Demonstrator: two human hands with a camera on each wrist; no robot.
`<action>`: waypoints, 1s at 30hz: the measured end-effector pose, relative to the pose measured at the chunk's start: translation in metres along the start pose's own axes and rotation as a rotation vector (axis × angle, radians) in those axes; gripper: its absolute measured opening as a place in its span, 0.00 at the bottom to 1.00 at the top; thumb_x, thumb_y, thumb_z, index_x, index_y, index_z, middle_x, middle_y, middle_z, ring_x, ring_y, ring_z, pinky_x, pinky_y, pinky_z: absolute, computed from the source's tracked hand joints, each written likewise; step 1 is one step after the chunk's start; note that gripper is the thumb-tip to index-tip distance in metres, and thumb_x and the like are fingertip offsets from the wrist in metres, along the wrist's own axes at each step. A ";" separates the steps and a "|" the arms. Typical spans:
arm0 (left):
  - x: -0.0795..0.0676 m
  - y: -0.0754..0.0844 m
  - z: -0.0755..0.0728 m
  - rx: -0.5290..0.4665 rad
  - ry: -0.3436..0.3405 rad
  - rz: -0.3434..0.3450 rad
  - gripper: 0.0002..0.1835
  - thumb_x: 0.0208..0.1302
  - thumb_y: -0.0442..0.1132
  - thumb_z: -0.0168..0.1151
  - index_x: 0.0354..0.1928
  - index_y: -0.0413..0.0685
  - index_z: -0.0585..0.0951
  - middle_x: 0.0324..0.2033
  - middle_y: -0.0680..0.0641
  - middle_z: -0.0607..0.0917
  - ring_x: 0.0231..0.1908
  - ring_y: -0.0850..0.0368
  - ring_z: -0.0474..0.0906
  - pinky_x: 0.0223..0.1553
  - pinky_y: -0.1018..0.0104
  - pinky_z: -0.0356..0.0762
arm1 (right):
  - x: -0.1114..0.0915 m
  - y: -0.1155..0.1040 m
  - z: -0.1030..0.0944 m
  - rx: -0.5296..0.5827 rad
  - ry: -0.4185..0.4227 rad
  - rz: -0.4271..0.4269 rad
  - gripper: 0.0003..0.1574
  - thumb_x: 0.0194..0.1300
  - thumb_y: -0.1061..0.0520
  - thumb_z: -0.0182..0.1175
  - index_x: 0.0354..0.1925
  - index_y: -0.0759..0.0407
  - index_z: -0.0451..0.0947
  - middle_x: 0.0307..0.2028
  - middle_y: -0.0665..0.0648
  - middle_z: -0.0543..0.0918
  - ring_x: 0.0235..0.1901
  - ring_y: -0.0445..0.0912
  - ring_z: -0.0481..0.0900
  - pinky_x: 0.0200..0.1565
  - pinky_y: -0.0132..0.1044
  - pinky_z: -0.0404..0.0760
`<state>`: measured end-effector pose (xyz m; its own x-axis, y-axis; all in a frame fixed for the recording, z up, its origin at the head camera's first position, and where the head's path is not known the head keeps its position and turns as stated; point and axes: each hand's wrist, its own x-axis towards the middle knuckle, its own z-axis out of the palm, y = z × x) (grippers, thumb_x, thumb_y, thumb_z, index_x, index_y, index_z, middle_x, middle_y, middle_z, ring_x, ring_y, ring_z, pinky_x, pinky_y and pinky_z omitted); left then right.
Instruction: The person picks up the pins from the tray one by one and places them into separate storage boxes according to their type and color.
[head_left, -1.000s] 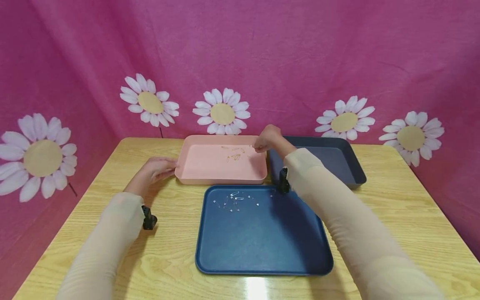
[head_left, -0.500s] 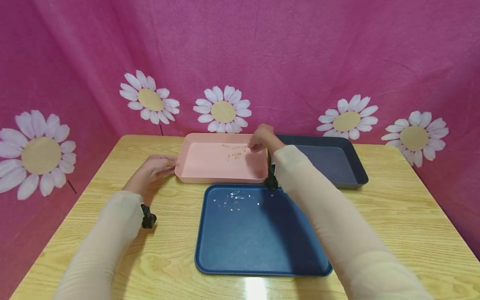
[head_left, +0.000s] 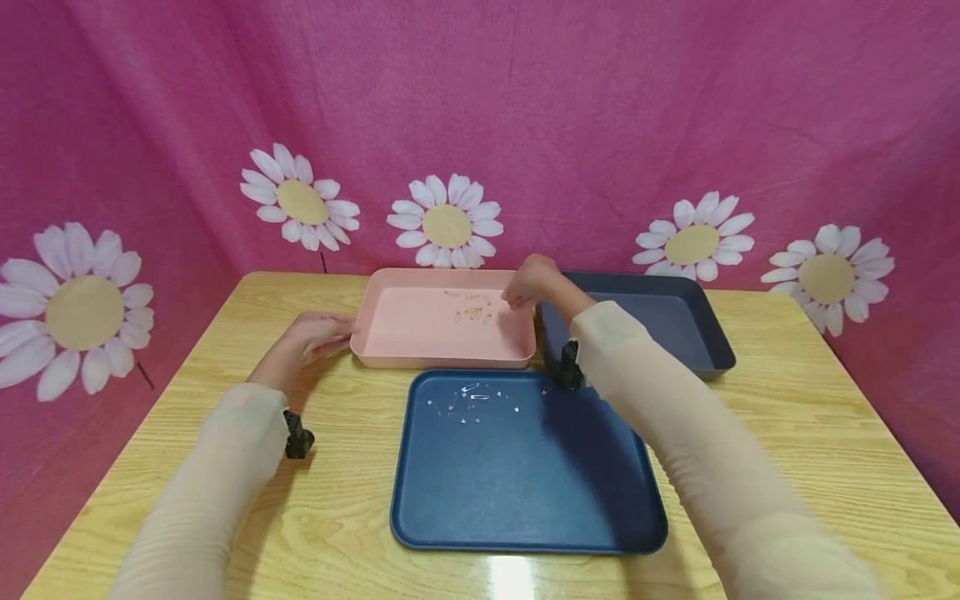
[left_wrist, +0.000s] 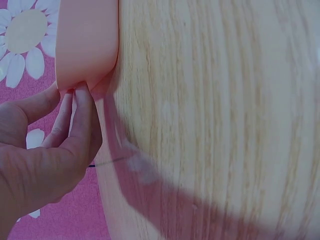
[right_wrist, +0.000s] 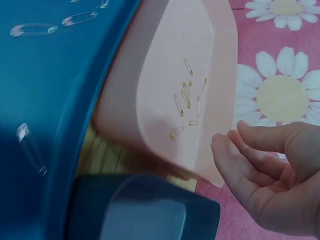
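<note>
At the back of the table is a pink tray (head_left: pixel 397 329) with several gold safety pins (head_left: pixel 476 313) lying in it. My left hand (head_left: pixel 317 330) grips its left end, the thumb at the rim and the fingers against the outer wall; the tray hides the fingertips in the left wrist view. My right hand (head_left: pixel 531 280) hovers over the tray's right end, fingers loosely bent and nothing between thumb and forefinger in the right wrist view. Several silver safety pins (head_left: pixel 480 397) are scattered on the blue tray (head_left: pixel 517 492) in front, one of them apart to the right.
A dark grey tray (head_left: pixel 660 321) stands right of the pink one, partly behind the right forearm. The wooden table (head_left: pixel 330 517) extends on both sides. A magenta cloth (head_left: pixel 570 125) with daisies hangs behind.
My right hand moved left over the pink tray, then drew back right. Another gold safety pin now lies in that tray near where the fingers were. My left hand stayed in place.
</note>
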<state>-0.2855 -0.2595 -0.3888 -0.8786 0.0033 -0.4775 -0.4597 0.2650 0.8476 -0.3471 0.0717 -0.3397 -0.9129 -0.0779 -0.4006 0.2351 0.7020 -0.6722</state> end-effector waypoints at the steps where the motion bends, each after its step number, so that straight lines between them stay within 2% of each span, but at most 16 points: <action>1: 0.001 -0.001 0.000 -0.005 0.001 0.001 0.27 0.69 0.34 0.53 0.67 0.30 0.64 0.44 0.49 0.79 0.28 0.75 0.75 0.42 0.80 0.81 | -0.004 0.003 -0.002 0.001 -0.014 -0.011 0.15 0.61 0.64 0.62 0.44 0.74 0.81 0.39 0.66 0.87 0.23 0.41 0.83 0.45 0.40 0.86; 3: 0.001 -0.001 0.000 -0.008 0.006 0.001 0.26 0.70 0.34 0.52 0.67 0.30 0.65 0.41 0.50 0.79 0.28 0.74 0.75 0.39 0.81 0.80 | -0.013 0.008 -0.004 0.000 -0.034 -0.037 0.17 0.62 0.63 0.61 0.47 0.75 0.80 0.40 0.67 0.87 0.23 0.41 0.83 0.47 0.42 0.85; 4: 0.000 -0.002 0.000 -0.008 0.009 -0.002 0.26 0.69 0.34 0.53 0.67 0.31 0.65 0.41 0.51 0.79 0.29 0.74 0.75 0.40 0.80 0.81 | -0.016 0.011 -0.006 0.004 -0.034 -0.044 0.18 0.61 0.64 0.62 0.47 0.75 0.80 0.37 0.66 0.88 0.23 0.41 0.83 0.46 0.43 0.85; 8: 0.000 -0.002 0.001 0.020 0.023 -0.023 0.26 0.70 0.36 0.53 0.67 0.34 0.66 0.51 0.46 0.78 0.29 0.74 0.75 0.48 0.76 0.81 | -0.027 0.025 -0.011 0.050 -0.056 -0.057 0.23 0.62 0.64 0.62 0.53 0.77 0.74 0.23 0.58 0.86 0.21 0.40 0.83 0.47 0.45 0.85; 11: 0.000 -0.003 0.001 0.039 0.029 -0.033 0.26 0.70 0.37 0.53 0.67 0.35 0.67 0.55 0.44 0.76 0.29 0.74 0.75 0.54 0.73 0.78 | -0.034 0.037 -0.013 0.078 -0.080 -0.081 0.24 0.63 0.65 0.60 0.55 0.79 0.72 0.19 0.52 0.84 0.19 0.37 0.81 0.45 0.43 0.86; 14: -0.001 -0.003 0.000 0.036 0.026 -0.027 0.26 0.70 0.37 0.54 0.67 0.35 0.67 0.49 0.47 0.79 0.28 0.74 0.76 0.54 0.73 0.78 | -0.041 0.049 -0.015 0.081 -0.098 -0.126 0.22 0.64 0.65 0.59 0.53 0.78 0.75 0.19 0.50 0.83 0.20 0.36 0.81 0.42 0.40 0.87; 17: 0.000 -0.004 0.000 0.020 0.026 -0.019 0.25 0.70 0.36 0.54 0.66 0.34 0.67 0.38 0.53 0.80 0.27 0.74 0.76 0.49 0.76 0.80 | -0.053 0.059 -0.018 0.075 -0.105 -0.165 0.20 0.64 0.63 0.60 0.51 0.76 0.77 0.22 0.50 0.84 0.23 0.37 0.81 0.40 0.39 0.87; 22: 0.001 -0.005 0.000 -0.015 0.013 -0.002 0.26 0.69 0.35 0.54 0.66 0.32 0.67 0.30 0.59 0.79 0.27 0.75 0.76 0.41 0.79 0.81 | -0.076 0.080 -0.026 0.083 -0.116 -0.197 0.22 0.64 0.61 0.61 0.52 0.76 0.76 0.30 0.56 0.87 0.29 0.40 0.83 0.44 0.42 0.86; 25: 0.001 -0.005 0.000 -0.002 0.009 0.007 0.26 0.69 0.35 0.54 0.66 0.31 0.66 0.36 0.55 0.80 0.29 0.75 0.76 0.46 0.77 0.81 | -0.088 0.095 -0.029 0.082 -0.121 -0.212 0.23 0.64 0.60 0.61 0.52 0.76 0.76 0.34 0.59 0.87 0.32 0.43 0.84 0.46 0.44 0.86; 27: 0.000 -0.004 0.000 0.017 0.016 0.007 0.26 0.70 0.36 0.53 0.67 0.32 0.66 0.46 0.49 0.80 0.30 0.74 0.75 0.52 0.73 0.79 | -0.094 0.106 -0.031 0.084 -0.113 -0.220 0.23 0.64 0.60 0.61 0.52 0.76 0.76 0.35 0.62 0.87 0.33 0.44 0.85 0.46 0.45 0.86; 30: 0.000 -0.003 0.000 0.033 0.003 0.011 0.27 0.71 0.37 0.52 0.68 0.33 0.65 0.62 0.40 0.73 0.36 0.72 0.75 0.61 0.68 0.73 | -0.104 0.122 -0.031 0.078 -0.091 -0.217 0.22 0.64 0.60 0.61 0.51 0.76 0.77 0.37 0.65 0.87 0.33 0.45 0.85 0.45 0.44 0.86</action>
<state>-0.2839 -0.2604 -0.3916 -0.8839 0.0030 -0.4677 -0.4458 0.2969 0.8445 -0.2344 0.1874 -0.3602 -0.9119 -0.2867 -0.2937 0.0652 0.6053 -0.7933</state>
